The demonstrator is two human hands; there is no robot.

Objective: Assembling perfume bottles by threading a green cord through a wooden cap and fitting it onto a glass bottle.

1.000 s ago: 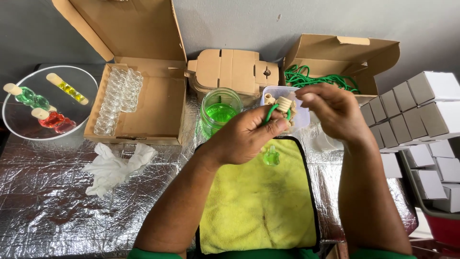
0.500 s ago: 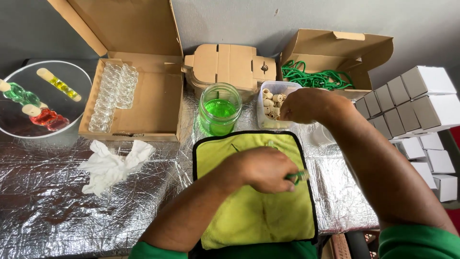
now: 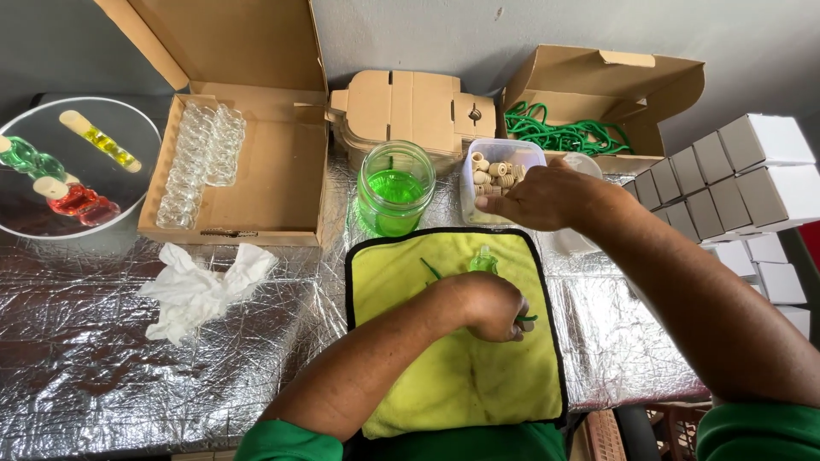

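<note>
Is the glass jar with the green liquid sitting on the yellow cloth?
No, the glass jar stands on the foil-covered table, just beyond the far edge of the yellow cloth.

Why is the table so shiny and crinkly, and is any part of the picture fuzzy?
Head view: the table is covered in wrinkled foil, which throws back the light in bright patches and dark creases. The round mirror reflects the grey wall. The picture is sharp nearly everywhere; only the sleeves at the bottom edge are a little soft. The left hand casts a faint shadow on the yellow cloth.
</note>
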